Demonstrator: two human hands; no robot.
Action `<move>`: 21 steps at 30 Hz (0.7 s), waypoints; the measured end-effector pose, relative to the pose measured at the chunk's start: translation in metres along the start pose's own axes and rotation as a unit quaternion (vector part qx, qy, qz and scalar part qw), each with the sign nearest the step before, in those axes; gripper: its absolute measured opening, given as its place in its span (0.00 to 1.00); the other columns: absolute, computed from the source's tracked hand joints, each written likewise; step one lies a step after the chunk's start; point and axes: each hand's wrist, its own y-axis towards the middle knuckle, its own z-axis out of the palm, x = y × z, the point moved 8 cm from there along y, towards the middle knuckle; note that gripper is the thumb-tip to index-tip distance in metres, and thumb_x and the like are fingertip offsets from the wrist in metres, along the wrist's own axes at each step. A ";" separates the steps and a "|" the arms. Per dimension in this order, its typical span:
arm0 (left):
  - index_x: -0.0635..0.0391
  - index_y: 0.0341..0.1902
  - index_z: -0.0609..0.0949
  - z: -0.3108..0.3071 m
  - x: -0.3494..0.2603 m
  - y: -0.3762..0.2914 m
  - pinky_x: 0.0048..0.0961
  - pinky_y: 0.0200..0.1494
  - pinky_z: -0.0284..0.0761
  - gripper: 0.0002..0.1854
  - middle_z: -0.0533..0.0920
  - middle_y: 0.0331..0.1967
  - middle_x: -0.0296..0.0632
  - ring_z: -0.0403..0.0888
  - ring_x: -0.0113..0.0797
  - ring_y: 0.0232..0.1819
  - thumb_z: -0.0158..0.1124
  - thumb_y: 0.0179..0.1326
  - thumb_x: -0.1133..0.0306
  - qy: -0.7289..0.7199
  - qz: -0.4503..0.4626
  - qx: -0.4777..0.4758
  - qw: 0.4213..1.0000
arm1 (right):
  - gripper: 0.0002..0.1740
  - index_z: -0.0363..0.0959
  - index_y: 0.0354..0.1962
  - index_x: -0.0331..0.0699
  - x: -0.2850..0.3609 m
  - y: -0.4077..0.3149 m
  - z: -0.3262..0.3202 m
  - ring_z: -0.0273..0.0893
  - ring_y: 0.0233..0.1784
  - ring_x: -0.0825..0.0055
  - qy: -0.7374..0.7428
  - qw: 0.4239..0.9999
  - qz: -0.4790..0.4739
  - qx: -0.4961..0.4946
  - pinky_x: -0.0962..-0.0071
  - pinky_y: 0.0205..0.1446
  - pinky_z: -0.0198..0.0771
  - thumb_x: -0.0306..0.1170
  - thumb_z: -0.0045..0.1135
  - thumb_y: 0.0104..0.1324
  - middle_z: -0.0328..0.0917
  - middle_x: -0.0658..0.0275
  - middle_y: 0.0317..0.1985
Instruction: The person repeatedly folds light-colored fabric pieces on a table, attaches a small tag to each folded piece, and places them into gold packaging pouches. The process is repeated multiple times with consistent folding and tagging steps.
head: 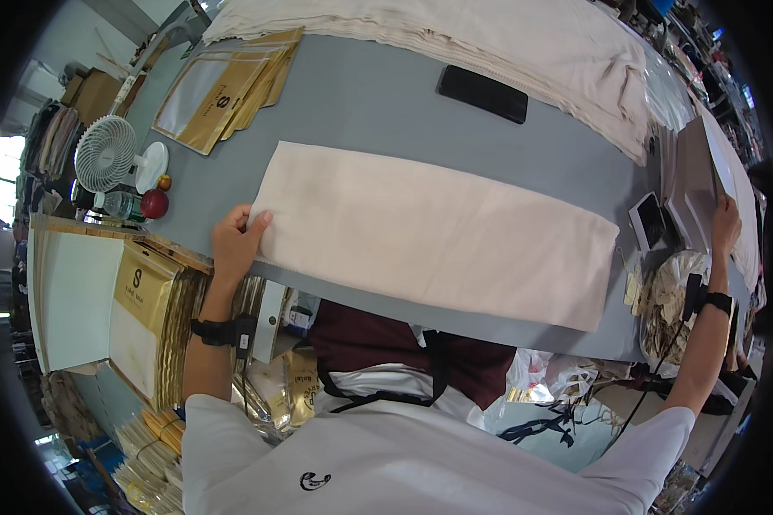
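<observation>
A folded pale pink cloth lies flat across the grey table in front of me. My left hand grips its left edge, thumb on top and fingers curled at the edge. On the far right, my right hand is raised at a standing stack of white card sheets, its fingers closed on the edge of a sheet. Beside that stack lies a small dark-faced box or device. A plastic bag of beige tags or scraps sits just below my right hand.
Pale cloth is piled along the far side, with a black phone near it. Gold-and-clear packaging bags lie at upper left. A white fan, a plastic bottle and a red fruit stand left; more gold bags stand below.
</observation>
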 end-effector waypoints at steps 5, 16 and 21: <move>0.64 0.43 0.85 0.000 0.002 0.010 0.19 0.30 0.70 0.11 0.86 0.29 0.31 0.76 0.16 0.28 0.70 0.72 0.66 0.040 0.009 0.040 0.998 | 0.28 0.84 0.50 0.41 0.004 0.000 -0.002 0.85 0.48 0.46 -0.035 0.999 0.026 0.032 0.52 0.52 0.75 0.57 0.55 0.75 0.88 0.51 0.42; 0.61 0.67 0.78 -0.016 -0.035 -0.010 0.20 0.35 0.76 0.25 0.88 0.32 0.35 0.80 0.19 0.30 0.71 0.70 0.67 -0.203 0.040 0.024 0.978 | 0.24 0.83 0.54 0.50 -0.090 0.036 0.032 0.87 0.50 0.56 0.060 0.998 0.012 -0.007 0.59 0.52 0.77 0.56 0.54 0.76 0.89 0.56 0.45; 0.55 0.70 0.78 -0.015 -0.009 -0.017 0.30 0.38 0.77 0.37 0.83 0.29 0.40 0.81 0.33 0.32 0.81 0.57 0.59 0.129 0.047 -0.032 0.990 | 0.21 0.77 0.67 0.51 -0.010 -0.003 -0.071 0.85 0.61 0.67 0.093 0.966 -0.029 -0.240 0.70 0.62 0.77 0.40 0.48 0.82 0.88 0.63 0.57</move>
